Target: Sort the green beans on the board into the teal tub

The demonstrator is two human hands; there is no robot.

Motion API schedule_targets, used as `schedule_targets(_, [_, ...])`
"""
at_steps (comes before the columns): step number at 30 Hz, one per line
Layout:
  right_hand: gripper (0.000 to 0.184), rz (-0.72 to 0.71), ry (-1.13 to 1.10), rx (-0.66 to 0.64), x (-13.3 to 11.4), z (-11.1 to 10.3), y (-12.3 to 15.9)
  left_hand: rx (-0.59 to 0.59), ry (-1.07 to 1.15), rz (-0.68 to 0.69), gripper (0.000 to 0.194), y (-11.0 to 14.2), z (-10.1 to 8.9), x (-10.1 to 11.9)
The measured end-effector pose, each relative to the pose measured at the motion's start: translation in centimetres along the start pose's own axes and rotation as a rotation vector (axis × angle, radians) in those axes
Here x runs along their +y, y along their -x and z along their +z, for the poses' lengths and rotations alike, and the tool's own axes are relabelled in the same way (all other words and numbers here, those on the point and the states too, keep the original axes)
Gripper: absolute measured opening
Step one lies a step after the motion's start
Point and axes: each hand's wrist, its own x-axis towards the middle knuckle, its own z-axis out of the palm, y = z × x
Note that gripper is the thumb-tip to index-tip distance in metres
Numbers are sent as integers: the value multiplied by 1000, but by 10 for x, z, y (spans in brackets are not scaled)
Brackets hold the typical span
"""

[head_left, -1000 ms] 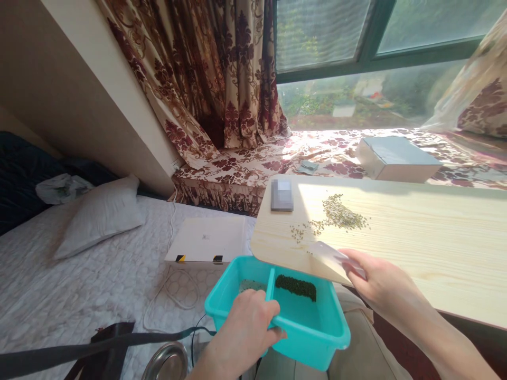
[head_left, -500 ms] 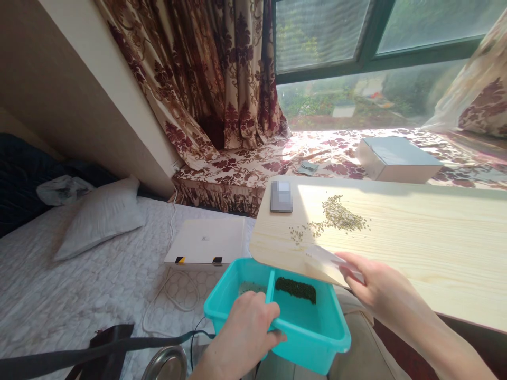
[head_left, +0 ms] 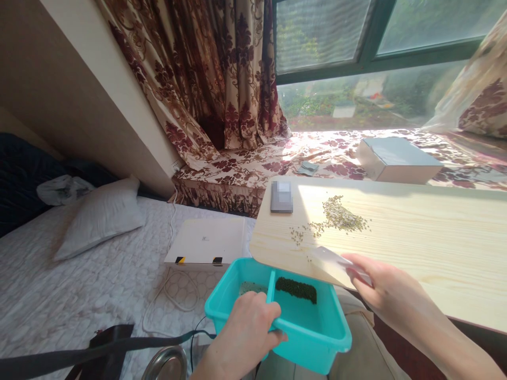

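My left hand [head_left: 249, 324] grips the near rim of a turquoise two-compartment bin [head_left: 307, 345], just under the table's edge. Dark green beans [head_left: 296, 290] lie in a heap in the bin's right compartment; a few small bits show in the left one. Between the fingers and thumb of my right hand [head_left: 380, 282] is a thin, pale flat scraper [head_left: 332, 261], held low over the tabletop by the near edge. Beyond it, a pile of greenish beans [head_left: 343, 215] spreads on the wooden table [head_left: 420, 237], with a thinner scatter trailing left and a few grains beside the scraper.
A blurred dark flat object [head_left: 281, 197] lies at the table's left corner. On the sill stands a pale box [head_left: 400, 158]. A white box [head_left: 208, 240], a cable and a pillow [head_left: 103, 216] lie on the bed. A metal bowl [head_left: 165, 364] is at the lower left.
My right hand has drawn the scraper slightly to the right, away from a few loose beans near the edge. My left hand keeps its hold on the bin.
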Motion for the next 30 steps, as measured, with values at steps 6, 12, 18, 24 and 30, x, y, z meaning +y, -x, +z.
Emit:
schedule_targets(6, [34, 23, -84, -142, -1, -4, 4, 9, 0, 9, 27, -3, 0, 2])
schedule_targets(12, [32, 6, -77, -99, -9, -4, -1, -3, 8, 5, 26, -2, -1, 3])
schedule_targets(18, [34, 11, -122, -108, -5, -3, -2, -23, 5, 1, 27, -1, -4, 5])
schedule_targets(24, [34, -5, -77, -160, -9, -2, -6, -29, -1, 2, 26, -4, -6, 4])
schedule_targets(30, [38, 57, -13, -218, -2, -2, -4, -6, -7, 3, 28, 2, -4, 5])
